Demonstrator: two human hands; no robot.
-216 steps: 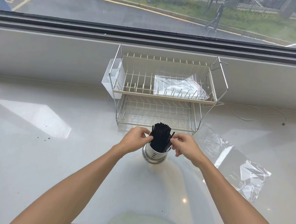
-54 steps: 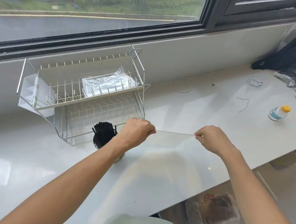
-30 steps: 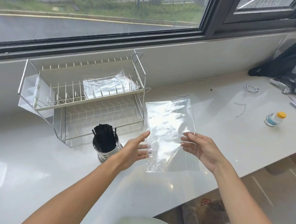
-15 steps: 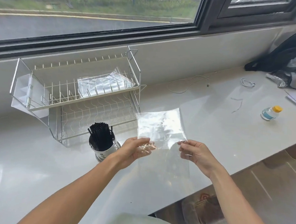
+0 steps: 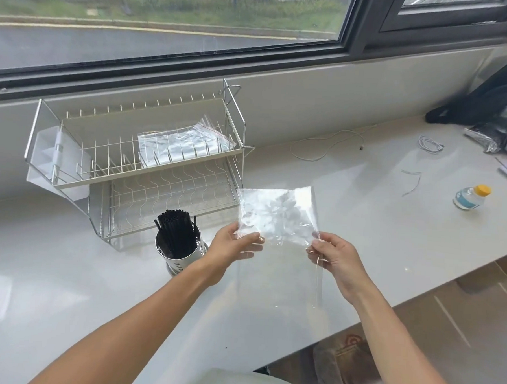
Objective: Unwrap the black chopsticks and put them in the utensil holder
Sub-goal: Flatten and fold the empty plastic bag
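Glossy white counter (image 5: 362,227) under a wide window, seen from above

Left hand (image 5: 232,245) pinching the left edge of a clear, crinkled plastic wrapper bag (image 5: 277,213), thumb on top, fingers curled beneath. Right hand (image 5: 335,255) pinching the same bag at its right edge, thumb and forefinger closed on the film. Bag held up between both hands, clear of the counter, upper half catching glare, lower half hanging down nearly see-through.

At 9 o'clock of the left hand, just beside it: round perforated steel utensil holder (image 5: 181,257) standing upright on the counter, packed with thin black chopsticks (image 5: 176,227) standing on end, tips above the rim.

At 11 o'clock, behind the holder: two-tier white wire dish rack (image 5: 136,162), another clear plastic bag (image 5: 184,147) lying on its top tier.

At 2 o'clock, well apart: small clear bottle with a yellow cap (image 5: 470,197); thin white cable (image 5: 325,145) near the wall; dark bag (image 5: 486,101) at the far right end
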